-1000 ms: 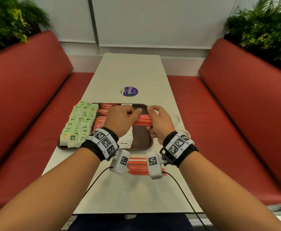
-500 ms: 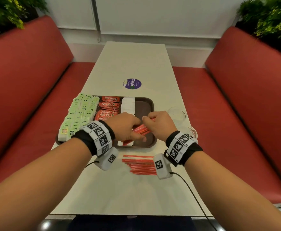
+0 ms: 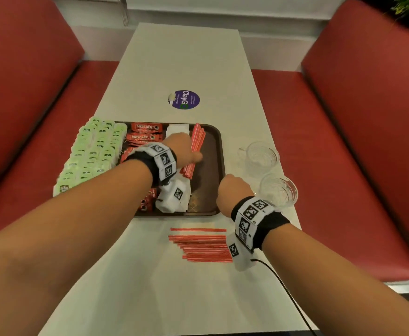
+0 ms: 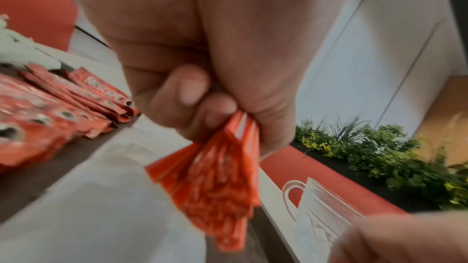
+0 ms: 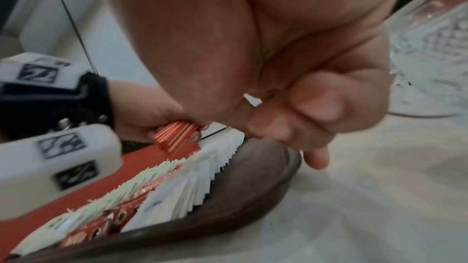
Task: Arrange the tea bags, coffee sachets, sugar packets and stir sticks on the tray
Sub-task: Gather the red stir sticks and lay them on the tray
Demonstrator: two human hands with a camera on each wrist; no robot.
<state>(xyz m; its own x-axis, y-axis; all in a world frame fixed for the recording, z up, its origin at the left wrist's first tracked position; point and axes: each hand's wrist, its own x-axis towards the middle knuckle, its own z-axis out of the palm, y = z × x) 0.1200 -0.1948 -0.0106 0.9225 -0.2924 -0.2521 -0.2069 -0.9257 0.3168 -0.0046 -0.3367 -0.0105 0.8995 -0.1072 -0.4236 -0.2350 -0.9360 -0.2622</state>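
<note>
**Stir sticks going onto the tray: 1 bundle in hand, 1 pile waiting**

The fingers [image 4: 192, 95] of the left hand [image 3: 178, 149] are curled tight round a bundle of stir sticks [image 3: 195, 149], thumb pressed against its side; the bundle lies lengthwise over the bare right strip of the tray [image 3: 219, 151], just beside the sugar packets [image 3: 176, 129]. Whether its far end already rests on the tray floor cannot be told. The right hand [image 3: 235, 190] hangs at the tray's near right corner with fingers [image 5: 316, 107] loosely bent and nothing in them.

Coffee sachets [image 3: 145, 132] fill the next column to the left, tea bags [image 3: 89, 151] the leftmost, spilling past the rim. A second pile of sticks [image 3: 203, 246] lies on the counter [image 3: 186, 57] in front of the tray; 2 glass cups [image 3: 259, 156] stand to its right.

Judged step: laying down the held bundle. The next move likely calls for lowering it flat, parallel to the sugar column, releasing without scatter, then gathering the remaining pile.
</note>
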